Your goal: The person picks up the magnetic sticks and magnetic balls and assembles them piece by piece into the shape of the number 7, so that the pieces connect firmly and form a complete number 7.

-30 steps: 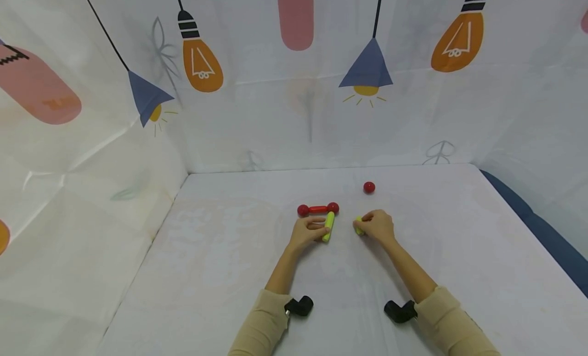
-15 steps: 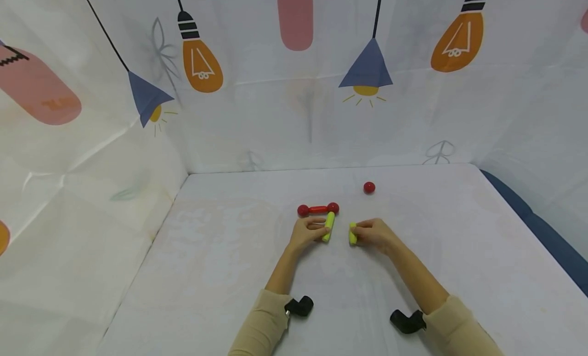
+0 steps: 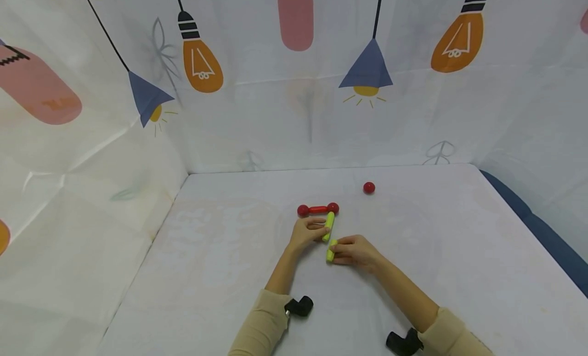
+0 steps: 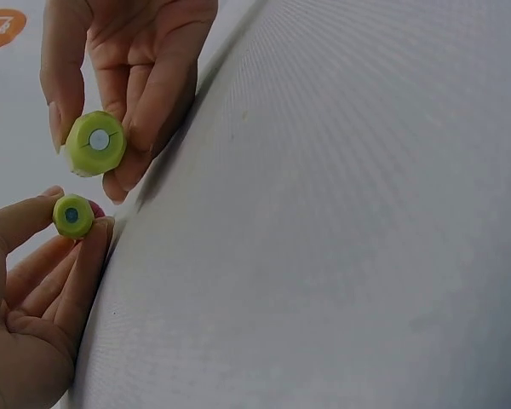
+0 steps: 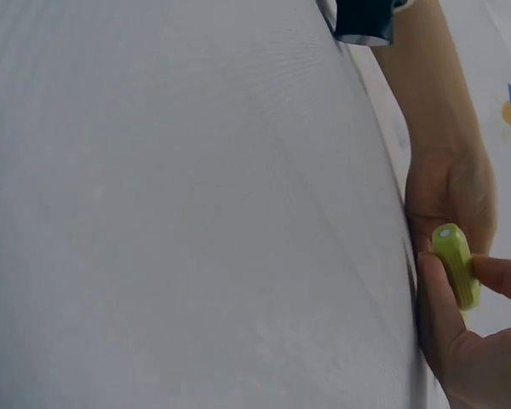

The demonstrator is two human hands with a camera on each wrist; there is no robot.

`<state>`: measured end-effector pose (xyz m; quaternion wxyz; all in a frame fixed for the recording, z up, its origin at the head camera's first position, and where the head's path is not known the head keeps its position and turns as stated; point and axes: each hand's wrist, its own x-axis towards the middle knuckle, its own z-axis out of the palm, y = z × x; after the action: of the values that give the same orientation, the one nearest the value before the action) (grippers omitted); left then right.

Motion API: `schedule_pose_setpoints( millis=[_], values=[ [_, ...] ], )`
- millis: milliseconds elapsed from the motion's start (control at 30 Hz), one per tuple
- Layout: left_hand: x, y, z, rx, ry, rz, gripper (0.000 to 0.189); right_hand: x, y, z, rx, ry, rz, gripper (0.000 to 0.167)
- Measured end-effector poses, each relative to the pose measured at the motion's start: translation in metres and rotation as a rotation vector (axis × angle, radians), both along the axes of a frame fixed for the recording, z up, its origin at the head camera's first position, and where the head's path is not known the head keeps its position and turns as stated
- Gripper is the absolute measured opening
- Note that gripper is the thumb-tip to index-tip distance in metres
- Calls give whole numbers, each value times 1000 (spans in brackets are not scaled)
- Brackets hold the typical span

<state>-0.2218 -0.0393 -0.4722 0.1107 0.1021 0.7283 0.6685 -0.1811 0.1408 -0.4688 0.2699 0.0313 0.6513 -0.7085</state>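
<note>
Yellow-green plastic meets yellow-green plastic: my right hand (image 3: 352, 252) has carried its short rod (image 3: 331, 250) in from the right side of the surface (image 3: 220, 254) over the last second, and the piece now sits just below the lower end of the long rod (image 3: 328, 226) that my left hand (image 3: 307, 232) steadies. The two ends look close to touching in the head view, though I cannot tell whether they have joined. I judge this to be the lining-up stage of a join, end to end.

My left fingers (image 4: 43, 256) are curled round the long rod, thumb and forefinger pinching near its lower end, whose blue centre faces the left wrist camera. My right fingers (image 4: 153, 77) pinch the short rod (image 4: 95, 143) (its flat end shows a pale disc in the middle). In the right wrist view the same piece (image 5: 456, 264) sits between my thumb and forefinger.

The long rod's far end reaches the red bar (image 3: 318, 209) with a ball at each tip. One loose red ball (image 3: 369, 187) lies well apart, further back on the surface.
</note>
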Motion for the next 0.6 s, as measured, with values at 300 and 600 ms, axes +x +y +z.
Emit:
schedule_pose_setpoints(
  millis=[300, 600],
  values=[
    [-10, 3, -24, -13, -13, 46, 35, 4, -14, -3, -18, -11, 12, 41],
    [-9, 2, -19, 37, -19, 12, 35, 1, -21, -3, 21, -63, -44, 37]
  ],
)
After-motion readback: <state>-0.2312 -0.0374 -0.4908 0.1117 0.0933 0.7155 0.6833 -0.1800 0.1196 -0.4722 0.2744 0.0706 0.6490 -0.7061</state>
